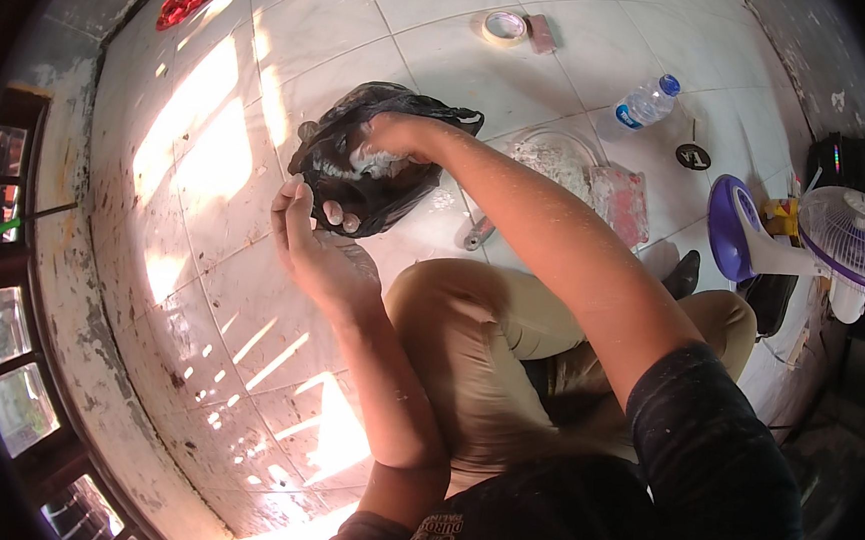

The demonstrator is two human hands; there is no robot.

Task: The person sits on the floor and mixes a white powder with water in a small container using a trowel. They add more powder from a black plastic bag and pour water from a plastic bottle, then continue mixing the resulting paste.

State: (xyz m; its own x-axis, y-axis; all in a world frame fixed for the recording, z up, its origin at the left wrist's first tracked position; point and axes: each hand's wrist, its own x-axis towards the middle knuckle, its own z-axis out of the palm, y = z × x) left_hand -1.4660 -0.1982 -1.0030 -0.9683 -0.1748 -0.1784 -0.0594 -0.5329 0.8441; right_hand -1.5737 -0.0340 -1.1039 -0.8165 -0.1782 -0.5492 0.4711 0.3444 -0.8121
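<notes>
A black plastic bag [400, 200] lies crumpled with its mouth spread on the tiled floor before me. White powder [332, 168] shows inside it. My right hand [392, 143] reaches into the bag from above; powder coats its fingers, and the fingertips are partly hidden. At the bag's near left rim, my left hand [321, 243] holds the plastic, thumb and forefinger pinched together and other fingertips showing against the bag. Powder dusts this hand too.
Beyond my right forearm are a residue-covered round plate [550, 154], a red-and-white stained flat piece [621, 204] and a water bottle [643, 106]. A tape roll [504, 29] touches a reddish block [541, 34]. A tool handle [478, 234] lies by my knee; a purple-and-white fan [732, 227] is right.
</notes>
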